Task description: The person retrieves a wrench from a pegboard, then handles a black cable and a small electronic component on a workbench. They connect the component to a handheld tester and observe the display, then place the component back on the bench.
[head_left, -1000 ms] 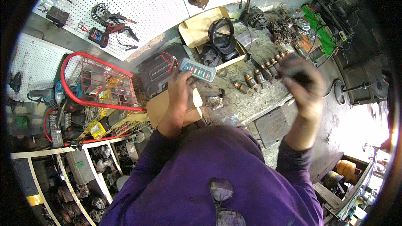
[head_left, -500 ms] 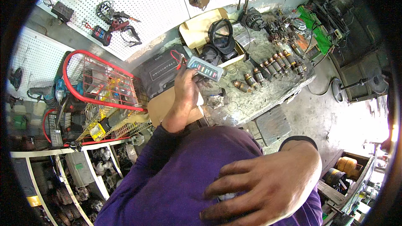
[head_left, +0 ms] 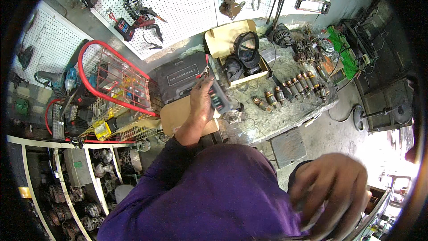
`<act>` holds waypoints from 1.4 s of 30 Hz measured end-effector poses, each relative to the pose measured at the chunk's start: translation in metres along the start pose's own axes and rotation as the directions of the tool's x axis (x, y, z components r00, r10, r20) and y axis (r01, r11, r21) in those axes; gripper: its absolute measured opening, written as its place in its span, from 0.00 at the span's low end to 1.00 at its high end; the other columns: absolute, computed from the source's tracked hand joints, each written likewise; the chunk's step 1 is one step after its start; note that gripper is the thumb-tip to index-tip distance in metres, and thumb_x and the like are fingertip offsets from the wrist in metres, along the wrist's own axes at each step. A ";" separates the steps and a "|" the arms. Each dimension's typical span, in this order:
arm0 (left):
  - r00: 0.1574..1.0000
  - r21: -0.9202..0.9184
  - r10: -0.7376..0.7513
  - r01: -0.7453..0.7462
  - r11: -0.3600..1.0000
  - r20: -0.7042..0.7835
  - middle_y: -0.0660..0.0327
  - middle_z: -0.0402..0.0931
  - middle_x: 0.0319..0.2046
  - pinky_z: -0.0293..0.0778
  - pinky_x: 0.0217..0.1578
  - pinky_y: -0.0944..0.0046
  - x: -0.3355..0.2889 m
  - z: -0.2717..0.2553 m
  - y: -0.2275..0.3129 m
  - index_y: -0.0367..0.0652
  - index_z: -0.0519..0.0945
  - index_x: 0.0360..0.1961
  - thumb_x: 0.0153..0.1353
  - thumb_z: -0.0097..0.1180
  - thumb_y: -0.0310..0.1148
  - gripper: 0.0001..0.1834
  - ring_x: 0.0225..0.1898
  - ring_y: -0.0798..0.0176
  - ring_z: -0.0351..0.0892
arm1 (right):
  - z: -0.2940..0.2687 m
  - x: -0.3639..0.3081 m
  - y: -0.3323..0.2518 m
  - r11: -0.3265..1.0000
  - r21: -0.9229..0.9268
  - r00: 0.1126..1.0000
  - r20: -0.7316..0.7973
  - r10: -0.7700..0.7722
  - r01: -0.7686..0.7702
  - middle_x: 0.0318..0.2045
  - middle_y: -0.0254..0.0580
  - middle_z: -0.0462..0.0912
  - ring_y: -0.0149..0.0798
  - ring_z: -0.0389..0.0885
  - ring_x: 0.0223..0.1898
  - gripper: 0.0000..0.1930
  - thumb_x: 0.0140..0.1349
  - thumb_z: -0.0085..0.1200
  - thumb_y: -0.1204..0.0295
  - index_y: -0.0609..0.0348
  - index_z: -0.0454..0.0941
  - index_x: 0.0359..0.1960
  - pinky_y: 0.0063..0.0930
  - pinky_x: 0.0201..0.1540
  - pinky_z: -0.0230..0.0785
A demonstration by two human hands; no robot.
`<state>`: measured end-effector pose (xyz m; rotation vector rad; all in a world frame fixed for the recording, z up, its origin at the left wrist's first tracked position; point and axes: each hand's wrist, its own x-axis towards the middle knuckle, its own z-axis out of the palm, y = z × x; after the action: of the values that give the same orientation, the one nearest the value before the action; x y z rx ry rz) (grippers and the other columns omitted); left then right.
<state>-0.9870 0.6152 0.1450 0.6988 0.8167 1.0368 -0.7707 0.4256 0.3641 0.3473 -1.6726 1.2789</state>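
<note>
My left hand (head_left: pixel 201 107) is closed around a small grey battery tester (head_left: pixel 219 97) with a row of coloured markings on its face. Metal clips with red grips (head_left: pixel 204 72) stick up at the top of this hand. Below it lies a brown cardboard sheet (head_left: pixel 174 117), beside a dark tool case (head_left: pixel 183 76). At the lower right my right hand (head_left: pixel 332 192) hangs in front of my purple shirt (head_left: pixel 223 187). It is blurred, its fingers bent downward and apart, and I see nothing in them.
Several cylindrical armatures (head_left: pixel 298 85) line the worn workbench (head_left: pixel 263 122), with an open carton (head_left: pixel 249 76) of black gear behind them. A red-rimmed wire cart (head_left: pixel 83 69) stands at left, above shelves of parts (head_left: pixel 91 183). Tools hang on the pegboard (head_left: pixel 187 13).
My right hand has moved right and away from my shirt front. The tester in my left hand has tilted more upright. The whole view has shifted slightly.
</note>
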 end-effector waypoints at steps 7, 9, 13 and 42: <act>0.960 -0.051 -0.266 0.271 0.961 0.085 0.56 0.81 0.37 0.86 0.38 0.55 -0.024 -0.006 0.025 0.38 0.77 0.53 0.67 0.57 0.28 0.14 0.34 0.57 0.85 | -0.030 -0.102 0.059 0.993 -0.118 0.363 -0.926 -0.100 -0.027 0.57 0.48 0.82 0.50 0.84 0.54 0.35 0.55 0.75 0.66 0.57 0.72 0.63 0.49 0.53 0.79; 0.924 -0.160 -0.316 0.352 0.922 0.215 0.56 0.80 0.37 0.86 0.43 0.54 -0.035 -0.006 0.034 0.39 0.78 0.51 0.64 0.60 0.29 0.15 0.37 0.56 0.84 | -0.038 -0.121 0.083 0.994 -0.043 0.311 -0.950 -0.011 -0.096 0.55 0.46 0.83 0.50 0.84 0.54 0.39 0.50 0.79 0.68 0.57 0.72 0.64 0.47 0.53 0.79; 0.933 -0.186 -0.202 0.264 0.946 0.297 0.57 0.77 0.39 0.83 0.47 0.53 -0.053 0.004 0.045 0.40 0.78 0.52 0.60 0.63 0.28 0.18 0.40 0.56 0.81 | -0.037 -0.140 0.113 0.992 0.101 0.184 -0.977 0.112 -0.069 0.52 0.45 0.84 0.48 0.85 0.52 0.38 0.50 0.79 0.70 0.59 0.73 0.63 0.46 0.54 0.79; 0.764 0.841 -0.359 -0.519 0.151 0.536 0.40 0.84 0.36 0.78 0.41 0.44 -0.055 0.004 0.015 0.34 0.84 0.39 0.47 0.71 0.48 0.27 0.39 0.36 0.84 | -0.026 -0.149 0.113 -0.125 -0.503 0.372 -0.764 0.526 -0.855 0.45 0.51 0.81 0.56 0.80 0.49 0.15 0.58 0.64 0.71 0.59 0.83 0.47 0.47 0.51 0.75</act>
<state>-1.0061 0.5690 0.1726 2.2197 0.7397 0.0382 -0.7633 0.4482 0.1764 -1.7026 -1.9909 0.7234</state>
